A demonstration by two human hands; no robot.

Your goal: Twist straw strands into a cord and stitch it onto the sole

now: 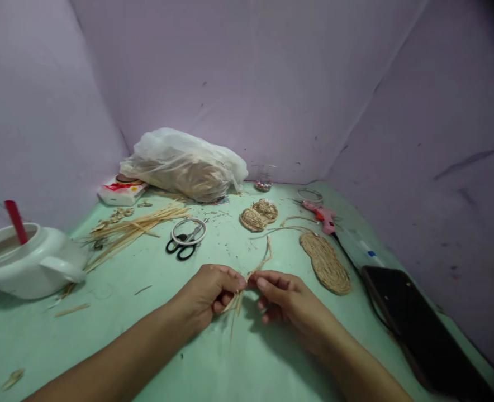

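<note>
Low over the front middle of the green table, my two hands meet on a thin cord of straw-coloured plant fibre [265, 259]. My left hand [213, 293] pinches it between thumb and forefinger, and loose strand ends [237, 306] hang below the fingers. Close beside it, my right hand [286, 296] pinches the same cord with thumb and forefinger, its other fingers curled loosely. From the pinch the cord runs away from me and ends in a curl. Just beyond lie a coiled-fibre sole shape [326, 262] on the right and a smaller coiled piece [259, 215] behind.
Scissors [185, 244] with a white ring [189, 231] lie left of centre, near loose fibre strips [142, 226]. A white pot [41, 259] stands far left. At the back sits a plastic bag [184, 162]. A pink glue gun [323, 216] and black phone [423, 329] lie right.
</note>
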